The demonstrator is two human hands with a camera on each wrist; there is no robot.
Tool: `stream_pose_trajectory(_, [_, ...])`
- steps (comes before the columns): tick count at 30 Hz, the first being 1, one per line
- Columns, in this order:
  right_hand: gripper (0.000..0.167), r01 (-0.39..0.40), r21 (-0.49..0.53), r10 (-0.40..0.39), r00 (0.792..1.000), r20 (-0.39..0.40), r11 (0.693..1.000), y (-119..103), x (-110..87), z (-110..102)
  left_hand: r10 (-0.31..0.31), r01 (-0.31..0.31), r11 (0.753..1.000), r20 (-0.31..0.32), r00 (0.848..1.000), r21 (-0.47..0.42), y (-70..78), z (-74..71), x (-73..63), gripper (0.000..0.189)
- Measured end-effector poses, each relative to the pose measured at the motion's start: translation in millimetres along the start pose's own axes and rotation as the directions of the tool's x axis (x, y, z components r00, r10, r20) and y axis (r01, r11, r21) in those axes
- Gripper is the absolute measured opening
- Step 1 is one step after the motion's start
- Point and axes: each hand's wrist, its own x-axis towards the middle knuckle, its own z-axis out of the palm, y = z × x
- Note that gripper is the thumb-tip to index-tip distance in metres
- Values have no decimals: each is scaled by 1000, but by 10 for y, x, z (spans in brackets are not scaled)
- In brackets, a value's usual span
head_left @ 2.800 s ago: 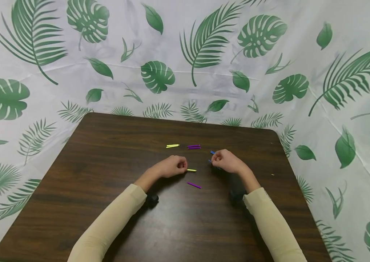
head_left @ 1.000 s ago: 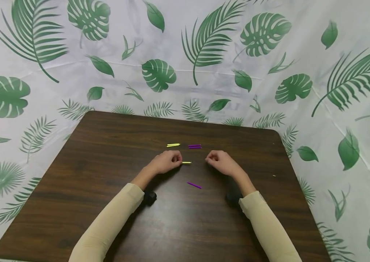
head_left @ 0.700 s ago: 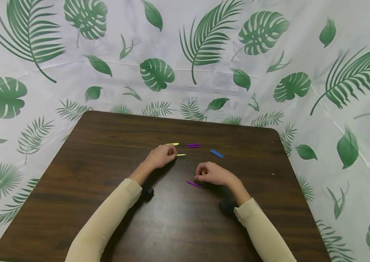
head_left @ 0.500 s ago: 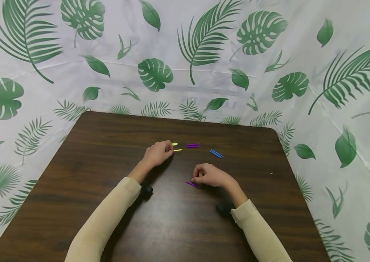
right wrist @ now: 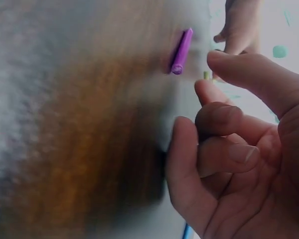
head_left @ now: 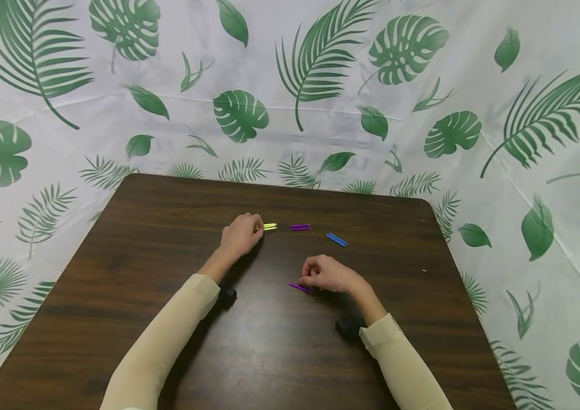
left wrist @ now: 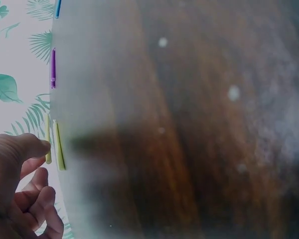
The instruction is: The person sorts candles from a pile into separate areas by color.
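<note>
My left hand (head_left: 241,234) is at the back of the table, pinching a thin yellow stick (left wrist: 48,130) between thumb and finger. Beside it lie more yellow sticks (left wrist: 60,149), close and roughly parallel; the hand partly hides them in the head view. Near the middle of the table, my right hand (head_left: 330,274) hovers at the right end of a single purple stick (head_left: 299,287). Its thumb and forefinger are apart with nothing between them, and its other fingers are loosely curled. In the right wrist view that purple stick (right wrist: 182,51) lies just beyond the fingertips.
A pair of purple sticks (head_left: 300,227) lies right of the yellow ones. Farther right is a slanted group of blue sticks (head_left: 337,240). A tiny yellow scrap (head_left: 424,270) sits near the right edge of the brown table (head_left: 167,205). Leaf-patterned cloth (head_left: 249,159) hangs behind.
My left hand has carried its yellow stick back and left, to beside the other yellow sticks. My right hand has left the blue sticks and come forward to the single purple stick.
</note>
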Motion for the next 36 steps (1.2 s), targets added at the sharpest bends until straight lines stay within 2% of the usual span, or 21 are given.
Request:
stream_pose_trajectory(4, [15,-10,10,10,1000,15,1000,-36,2,-13,15,-14,1000,-14,1000,22,-6,6,-7,10])
stream_pose_trajectory(12, [11,-53,-21,55,995,78,998,-84,27,14,9,-9,999,9,1000,39,13,20,5,9])
stream_pose_trajectory(25, [12,-72,-33,75,991,108,997,-130,57,16,-12,10,998,22,1000,68,20,28,81,8])
stream_pose_trajectory(36, [6,-122,-79,131,984,120,989,-212,25,29,7,-7,999,-5,1000,48,33,39,59,7])
